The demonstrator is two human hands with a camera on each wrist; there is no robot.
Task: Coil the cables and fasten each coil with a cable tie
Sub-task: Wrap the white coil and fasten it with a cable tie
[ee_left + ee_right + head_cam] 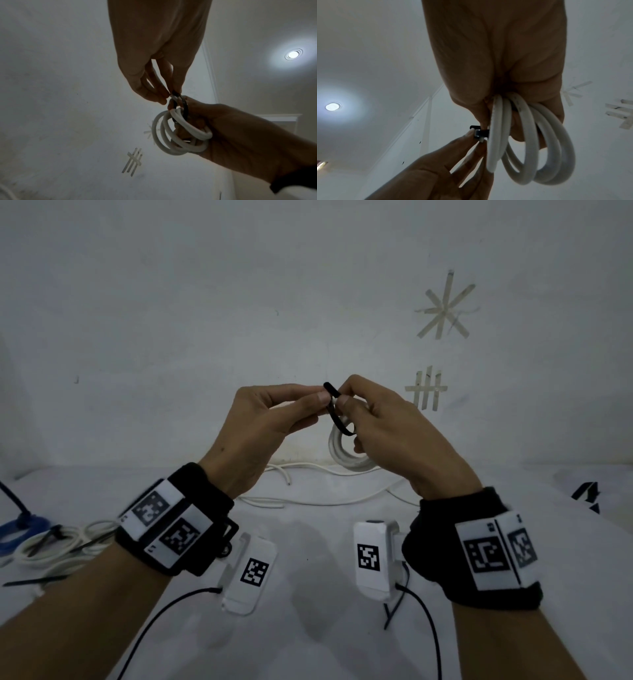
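Op: Two finished coils lie far left on the white table [308, 542]: a blue coil [20, 530] and a white tied coil [51, 546], each with a black tie. A spare cable tie [34, 580] lies in front of them. Loose white cable [325, 498] trails across the table behind my wrists.

Obs: Anything blocking?

Op: From the head camera my right hand [394, 436] covers most of the white cable coil [342, 453] I hold up above the table. Wrist bands and tag blocks fill the lower frame.

Obs: Hand states?

Op: Right hand has its fingers curled through the coil. Left hand [260, 422] pinches the black cable tie [339, 412] between thumb and finger, along with a white cable end. The tie loops round the coil's strands.

Obs: Room?

Op: White wall [205, 320] carries two tape marks [445, 306]. The wrist views add a ceiling light [293, 54], out of the head view.

Obs: Wrist detail?

Op: The right wrist camera shows the tie's head [479, 133] at my left fingertips, and four or five coil turns [530, 142] hanging.
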